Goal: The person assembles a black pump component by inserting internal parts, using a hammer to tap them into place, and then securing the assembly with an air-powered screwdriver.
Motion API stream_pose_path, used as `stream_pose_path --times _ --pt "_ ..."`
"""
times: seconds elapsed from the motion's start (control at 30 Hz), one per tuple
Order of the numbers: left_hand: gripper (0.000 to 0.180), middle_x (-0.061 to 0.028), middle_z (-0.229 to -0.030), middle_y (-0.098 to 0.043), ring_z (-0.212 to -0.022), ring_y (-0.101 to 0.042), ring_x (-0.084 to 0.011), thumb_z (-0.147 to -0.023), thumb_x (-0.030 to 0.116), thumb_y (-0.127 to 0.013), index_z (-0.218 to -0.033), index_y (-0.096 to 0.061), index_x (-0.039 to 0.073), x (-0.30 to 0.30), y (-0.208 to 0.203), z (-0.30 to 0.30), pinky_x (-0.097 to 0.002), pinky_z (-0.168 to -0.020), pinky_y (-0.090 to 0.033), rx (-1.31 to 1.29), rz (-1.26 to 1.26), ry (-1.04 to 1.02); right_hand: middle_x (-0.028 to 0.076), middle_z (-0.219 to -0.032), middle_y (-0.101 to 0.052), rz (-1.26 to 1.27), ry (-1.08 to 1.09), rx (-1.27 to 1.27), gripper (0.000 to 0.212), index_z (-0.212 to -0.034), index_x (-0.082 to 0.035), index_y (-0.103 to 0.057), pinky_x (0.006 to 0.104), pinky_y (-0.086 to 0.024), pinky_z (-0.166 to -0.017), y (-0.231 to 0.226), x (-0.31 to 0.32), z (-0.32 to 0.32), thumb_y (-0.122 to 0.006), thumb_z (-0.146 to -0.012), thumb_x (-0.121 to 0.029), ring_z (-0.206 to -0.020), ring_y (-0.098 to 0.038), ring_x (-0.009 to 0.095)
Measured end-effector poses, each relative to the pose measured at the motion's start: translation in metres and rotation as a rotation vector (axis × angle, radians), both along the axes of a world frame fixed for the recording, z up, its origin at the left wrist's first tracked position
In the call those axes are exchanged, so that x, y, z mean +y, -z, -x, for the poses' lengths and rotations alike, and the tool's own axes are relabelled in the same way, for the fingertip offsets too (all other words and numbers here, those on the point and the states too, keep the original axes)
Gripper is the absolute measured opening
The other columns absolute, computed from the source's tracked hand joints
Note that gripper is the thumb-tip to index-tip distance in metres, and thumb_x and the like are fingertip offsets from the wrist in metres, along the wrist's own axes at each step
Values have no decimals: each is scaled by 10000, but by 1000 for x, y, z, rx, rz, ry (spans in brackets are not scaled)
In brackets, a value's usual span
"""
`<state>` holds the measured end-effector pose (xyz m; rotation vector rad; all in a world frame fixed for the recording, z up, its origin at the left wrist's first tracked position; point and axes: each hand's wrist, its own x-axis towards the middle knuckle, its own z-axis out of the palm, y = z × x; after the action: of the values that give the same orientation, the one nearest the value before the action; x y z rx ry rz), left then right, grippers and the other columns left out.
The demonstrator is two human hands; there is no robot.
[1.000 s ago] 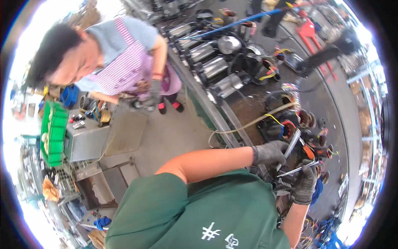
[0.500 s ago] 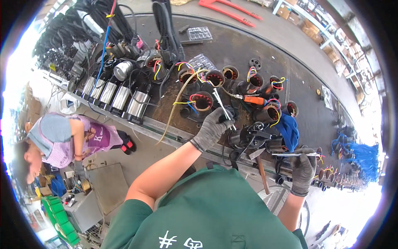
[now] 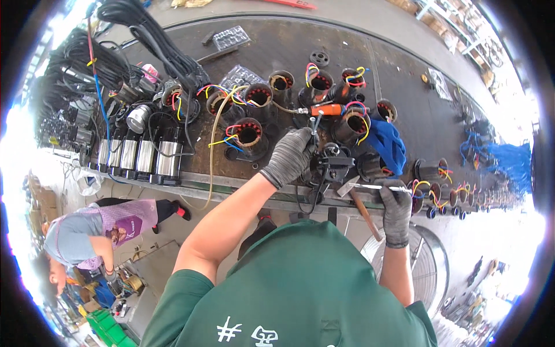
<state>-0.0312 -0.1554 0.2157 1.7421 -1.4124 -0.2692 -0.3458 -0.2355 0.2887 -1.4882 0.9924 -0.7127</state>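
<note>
Fingers [image 3: 304, 139] of your left hand [image 3: 286, 157] pinch slim metal bolts [image 3: 314, 124], roughly upright, beside a black fitting [image 3: 335, 166] on the counter [image 3: 399, 75]; your right hand [image 3: 396, 217] grips silver rods [image 3: 370, 186], roughly sideways, near a hammer [image 3: 364, 211]. Farther out: orange tool [image 3: 326, 110], blue cloth [image 3: 388, 144] draped among open round motor housings [image 3: 254, 150].

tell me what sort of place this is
Probably a factory or workshop dealing with motors or pumps: a long dark workbench carries open cylindrical housings with coloured wires, a row of shiny metal cylinders and an orange tool.
</note>
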Motion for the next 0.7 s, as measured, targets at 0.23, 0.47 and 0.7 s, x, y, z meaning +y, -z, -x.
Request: stream_pose_path --times 0.23,0.47,0.7 --pt "298 -170 -987 -681 -937 -656 -364 -798 -58 -684 -1081 -667 36 4 4 2 -417 -830 -537 -86 -26 63 73 -996 -715 95 -132 -32 164 -1107 -28 -642 282 -549 -790 18 -6 -18 -694 -979 -116 -900 -675 132" --pt "298 -2 -987 -622 -907 -584 -112 -896 -115 -635 -1125 -619 74 54 28 25 -268 -862 -498 522 71 -245 71 -941 -706 161 -262 107 73 -1025 -40 -648 291 -543 -680 -19 -6 -39 -670 -986 -97 -725 -681 134" --pt "139 -17 -981 -627 -871 -581 -96 -993 -26 -612 -1101 -596 60 71 7 74 -255 -782 -511 970 172 -304 174 -865 -634 837 -667 500 92 -954 -44 -647 486 -528 -704 -33 -15 -71 -650 -893 -112 -816 -662 384"
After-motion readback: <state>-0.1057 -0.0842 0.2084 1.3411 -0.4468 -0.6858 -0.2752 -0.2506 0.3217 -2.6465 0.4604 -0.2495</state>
